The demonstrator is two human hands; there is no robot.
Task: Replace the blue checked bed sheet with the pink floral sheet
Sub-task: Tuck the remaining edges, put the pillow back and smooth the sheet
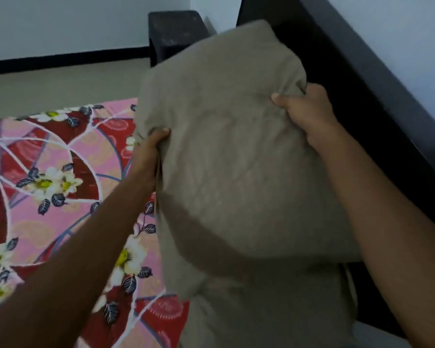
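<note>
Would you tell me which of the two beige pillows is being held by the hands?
The upper pillow, gripped at its sides by the left hand and right hand; the lower pillow lies beneath it.

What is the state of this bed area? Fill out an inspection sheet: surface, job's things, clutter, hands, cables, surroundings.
Surface: covered by the pink floral sheet, which is spread flat.
Job's things: pink floral sheet in place; no blue checked one seen.
Clutter: a taupe pillow is held up over the head end; a second pillow of the same colour lies below it.
Hands: the left hand grips the taupe pillow's left edge, and the right hand grips its right edge.
Cables: nothing seen.
Surroundings: dark headboard, dark bedside stand, pale wall, beige floor.
</note>
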